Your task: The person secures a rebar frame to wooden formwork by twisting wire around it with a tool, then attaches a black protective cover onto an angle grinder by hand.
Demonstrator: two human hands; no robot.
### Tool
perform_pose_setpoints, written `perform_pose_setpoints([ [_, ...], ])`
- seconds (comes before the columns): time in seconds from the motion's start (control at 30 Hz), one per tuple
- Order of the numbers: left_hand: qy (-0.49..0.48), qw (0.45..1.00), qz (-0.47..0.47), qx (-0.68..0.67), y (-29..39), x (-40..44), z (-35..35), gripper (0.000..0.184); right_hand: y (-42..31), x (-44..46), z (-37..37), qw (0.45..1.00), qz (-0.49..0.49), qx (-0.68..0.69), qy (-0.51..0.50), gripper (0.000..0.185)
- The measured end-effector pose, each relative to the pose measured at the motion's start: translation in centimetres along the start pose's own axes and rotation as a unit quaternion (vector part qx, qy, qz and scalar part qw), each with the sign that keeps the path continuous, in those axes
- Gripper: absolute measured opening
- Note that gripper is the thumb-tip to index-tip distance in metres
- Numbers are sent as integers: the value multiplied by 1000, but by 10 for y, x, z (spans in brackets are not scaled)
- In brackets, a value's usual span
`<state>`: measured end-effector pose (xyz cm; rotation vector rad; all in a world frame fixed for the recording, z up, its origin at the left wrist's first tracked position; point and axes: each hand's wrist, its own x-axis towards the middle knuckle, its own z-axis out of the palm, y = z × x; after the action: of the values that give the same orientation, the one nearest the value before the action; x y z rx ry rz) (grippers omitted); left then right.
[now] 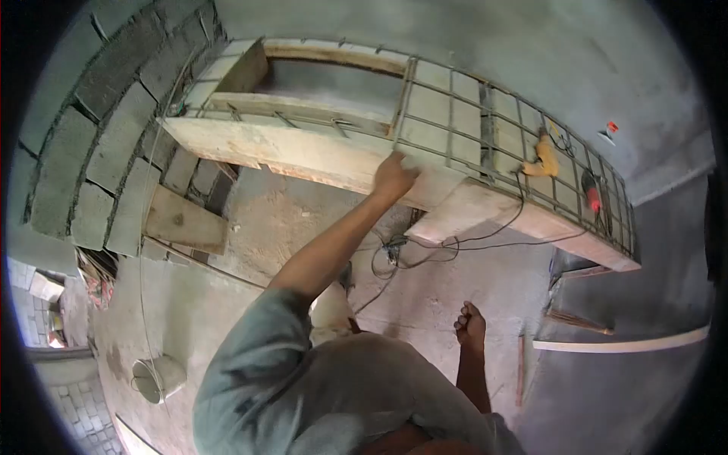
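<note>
My left hand (394, 178) reaches out to the front board (296, 144) of a raised wooden form, near the bars at its top edge. Its fingers are smeared by motion, so I cannot tell whether they grip anything. Over the form's right part lies a grid of steel rebar (450, 114) on pale panels. My right hand (470, 324) hangs low over the floor, fingers curled closed, with nothing visible in it. On the grid rest a yellow power tool (543, 157) and a red-and-black tool (591, 193), both with dark cables.
A rectangular opening (334, 87) sits in the form's left part. Cable (390, 254) lies tangled on the floor below. A block wall (114, 144) stands left, a bucket (161, 378) lower left. A pale strip (622, 343) and a wooden board (186, 220) lie around.
</note>
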<state>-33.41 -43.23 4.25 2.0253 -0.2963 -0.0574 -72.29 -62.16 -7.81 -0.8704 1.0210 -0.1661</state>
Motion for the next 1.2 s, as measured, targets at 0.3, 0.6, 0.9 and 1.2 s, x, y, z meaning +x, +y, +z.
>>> perform_pose_setpoints([
  [0.3,-33,997,37,58,-32,204,92,82,-7,-56,112,990,18,-20,141,25],
  [0.6,-404,901,107,-119,-23,109,1,37,-94,0,237,999,15,-33,-30,15],
  [0.9,-270,901,-90,-326,-12,54,-28,22,-126,60,334,952,-30,-75,-295,22],
  [1.2,-260,890,-122,-355,14,58,68,32,-275,116,184,788,-338,-465,-220,27],
])
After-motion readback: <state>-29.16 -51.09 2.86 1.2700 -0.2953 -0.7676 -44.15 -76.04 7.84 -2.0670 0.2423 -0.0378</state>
